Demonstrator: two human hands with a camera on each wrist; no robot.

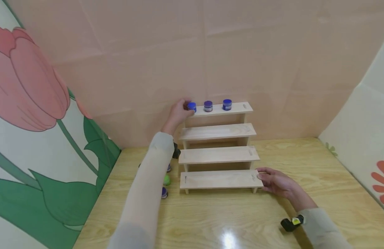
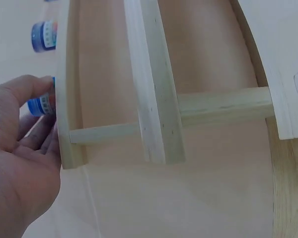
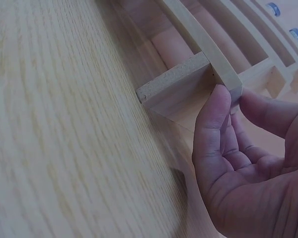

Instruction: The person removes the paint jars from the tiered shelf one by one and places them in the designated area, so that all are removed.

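A blue jar [image 1: 192, 106] is pinched between the thumb and fingers of the left hand [image 1: 179, 113] at the left end of the top shelf [image 1: 237, 108]; whether its base is fully seated cannot be told. A middle jar [image 1: 208, 106] and a right jar [image 1: 227, 104] stand apart alongside. The bottom shelf [image 1: 218, 180] is pinched at its right end by the right hand [image 1: 277, 183]. Judged risks: the blue jar could be tipped if released over the edge; all three could be jolted by a tug on the bottom shelf.
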